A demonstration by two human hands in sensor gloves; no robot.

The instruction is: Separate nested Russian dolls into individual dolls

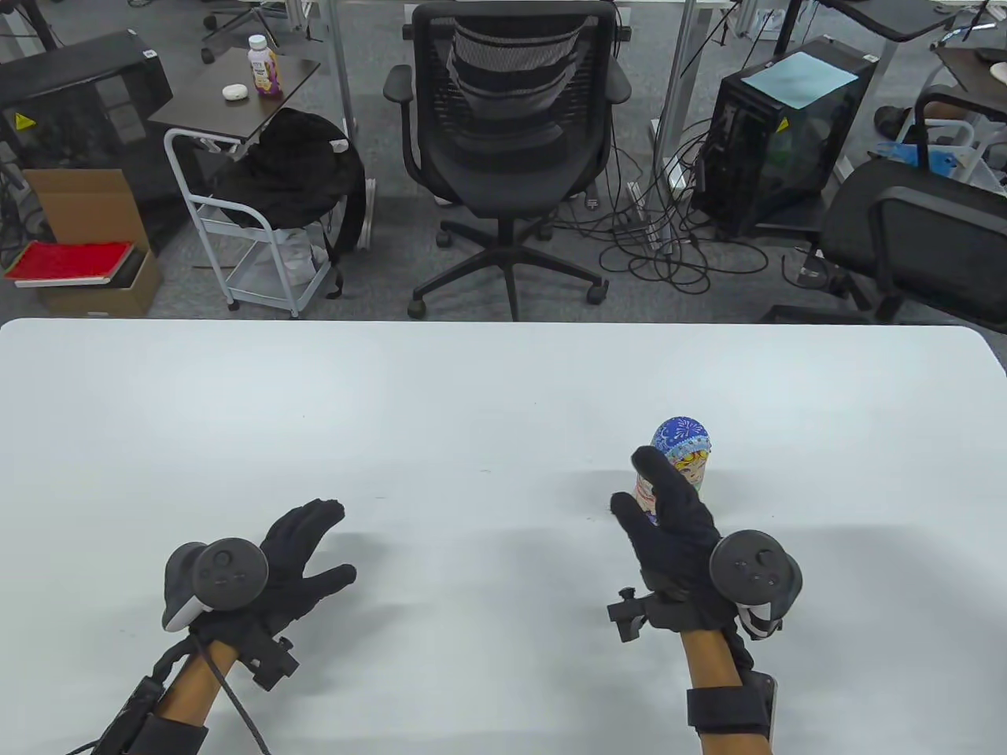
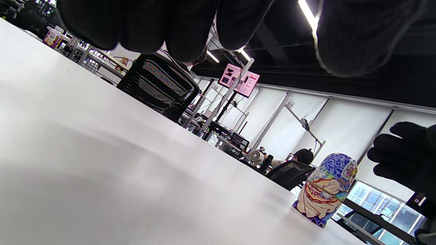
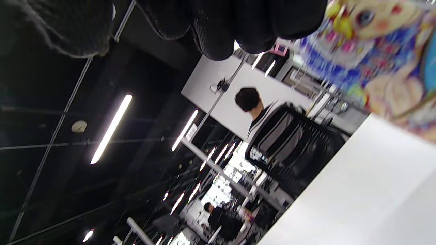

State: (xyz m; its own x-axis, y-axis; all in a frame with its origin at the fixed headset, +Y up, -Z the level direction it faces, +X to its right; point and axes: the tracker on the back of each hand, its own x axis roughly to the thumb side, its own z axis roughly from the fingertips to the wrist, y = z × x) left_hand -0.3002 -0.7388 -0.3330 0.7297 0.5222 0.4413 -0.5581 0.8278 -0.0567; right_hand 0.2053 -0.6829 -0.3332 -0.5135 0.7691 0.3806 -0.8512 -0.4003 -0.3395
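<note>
1. A painted doll (image 1: 683,454) stands upright on the white desk (image 1: 472,409), right of centre. It is in one piece, with a blue patterned head and a pale, red-trimmed body; nothing of its inside shows.
2. The right hand (image 1: 669,535) is raised just in front of the doll, fingers (image 1: 665,480) straight and spread. In the table view they overlap the doll's lower part; the left wrist view shows a gap between hand and doll, so it holds nothing.
3. The left hand (image 1: 295,562) hovers over the desk well to the left of the doll, fingers (image 1: 315,523) loosely spread and holding nothing.
4. Beyond the desk, a cardboard box (image 1: 86,236) sits open on the floor at far left; a red book (image 1: 69,263) lies flat across its top. What is inside cannot be seen.
5. A small bottle (image 1: 265,66) with a white cap and a purple label stands on a dark side table (image 1: 236,98); its print is too small to read.
6. A yellow warning sticker (image 1: 22,121) marks a black case at the left; no words can be made out.
7. A black mesh office chair (image 1: 507,141) faces the desk's far edge.
</note>
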